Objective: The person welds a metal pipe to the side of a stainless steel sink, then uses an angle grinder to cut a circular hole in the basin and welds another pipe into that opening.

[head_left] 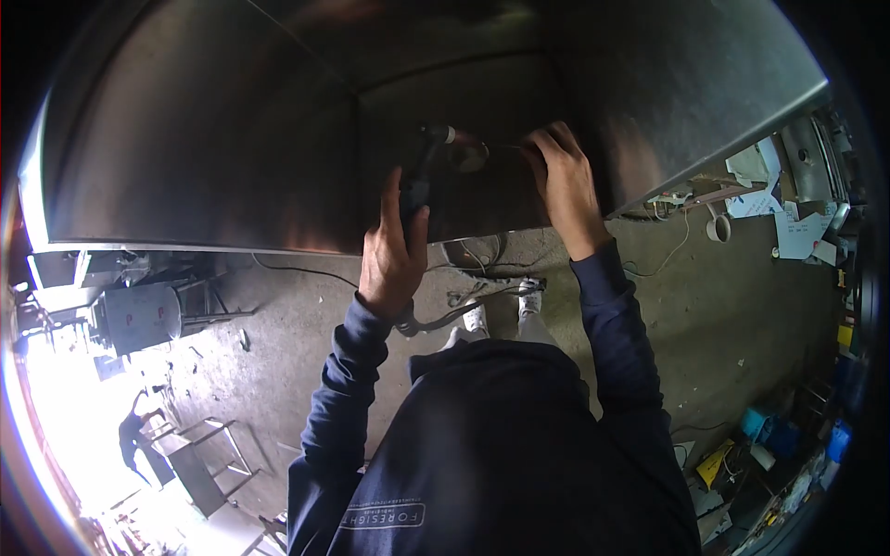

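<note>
My left hand (393, 258) is closed around the dark handle of a welding torch (427, 165). The torch's pale nozzle points right, towards a small round opening or fitting (469, 157) in the dark inside of a large sheet-metal box (204, 157). To the right, my right hand (562, 181) is raised inside the box with thumb and fingers pinched together. A thin welding rod (505, 145) runs faintly from these fingertips towards the round fitting. Shadow hides the exact contact between rod, torch tip and metal.
A thick torch cable (445, 322) hangs below my left hand, beside my shoes (475, 318). More cables lie on the concrete floor (705, 306). At left are metal frames (199, 468) and another person (134, 435). Cluttered benches and a mug (718, 227) stand at right.
</note>
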### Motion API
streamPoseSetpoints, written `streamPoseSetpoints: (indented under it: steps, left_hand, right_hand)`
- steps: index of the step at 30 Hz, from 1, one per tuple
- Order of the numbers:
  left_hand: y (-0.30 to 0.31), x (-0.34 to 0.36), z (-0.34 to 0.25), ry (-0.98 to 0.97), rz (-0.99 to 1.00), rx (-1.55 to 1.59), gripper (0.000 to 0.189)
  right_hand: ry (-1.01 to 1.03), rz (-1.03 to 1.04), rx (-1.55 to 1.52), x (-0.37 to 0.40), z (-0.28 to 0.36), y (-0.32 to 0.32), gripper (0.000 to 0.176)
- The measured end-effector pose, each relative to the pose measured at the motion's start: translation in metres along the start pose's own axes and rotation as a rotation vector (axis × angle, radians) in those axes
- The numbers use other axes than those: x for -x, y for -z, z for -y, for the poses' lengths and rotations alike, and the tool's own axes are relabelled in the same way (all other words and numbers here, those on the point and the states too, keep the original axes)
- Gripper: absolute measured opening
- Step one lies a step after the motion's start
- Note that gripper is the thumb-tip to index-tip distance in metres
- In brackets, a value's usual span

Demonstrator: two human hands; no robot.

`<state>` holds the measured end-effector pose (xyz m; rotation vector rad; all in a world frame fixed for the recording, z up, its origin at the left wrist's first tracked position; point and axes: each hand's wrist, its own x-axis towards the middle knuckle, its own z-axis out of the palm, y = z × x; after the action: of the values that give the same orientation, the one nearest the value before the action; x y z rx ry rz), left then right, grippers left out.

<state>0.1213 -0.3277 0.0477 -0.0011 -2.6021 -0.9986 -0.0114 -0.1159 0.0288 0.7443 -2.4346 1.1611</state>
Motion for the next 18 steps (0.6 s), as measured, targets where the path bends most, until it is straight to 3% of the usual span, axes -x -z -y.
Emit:
streamPoseSetpoints:
  steps: [12, 18]
  left_hand:
    - [0.0006, -0.0026, 0.0062, -0.093, -0.009, -0.06, 0.063]
    - [0.0011, -0.003, 0.0036, -0.039, 0.016, -0.051, 0.063]
  right_hand:
    - [0.012, -0.004, -0.046, 0.0018, 0.0032, 0.0004, 0.005]
    - [0.01, -0.002, -0.057, 0.0018, 0.0036, 0.0003, 0.006]
